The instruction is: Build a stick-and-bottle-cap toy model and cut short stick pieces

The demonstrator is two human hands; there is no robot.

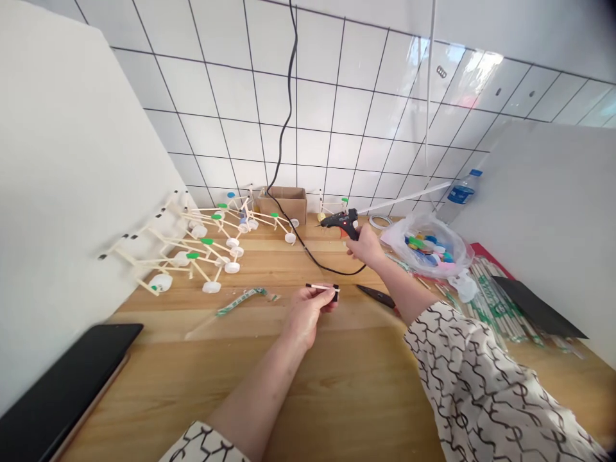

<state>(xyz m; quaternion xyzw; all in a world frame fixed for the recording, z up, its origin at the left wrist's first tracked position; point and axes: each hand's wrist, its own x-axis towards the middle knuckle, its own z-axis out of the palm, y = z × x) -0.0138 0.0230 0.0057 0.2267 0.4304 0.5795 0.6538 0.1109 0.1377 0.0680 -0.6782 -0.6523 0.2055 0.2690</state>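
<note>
My left hand (307,313) pinches a short pale stick with black ends (321,287) over the middle of the table. Farther back, my right hand (366,247) is wrapped round the handle of a black hot glue gun (341,221), whose nozzle points left and on which a small red light glows. From it a long whitish glue stick (409,196) extends back to the right. Scissors (376,296) with dark blades lie on the table between my hands, partly hidden by my right forearm.
Several stick models with white bottle-cap wheels (212,287) stand at the left. A cardboard box (289,204) is at the back. To the right are a bag of coloured caps (428,247), packaged sticks (495,298) and a bottle (462,194). A phone (72,385) lies front left; a black cable (308,250) crosses the table.
</note>
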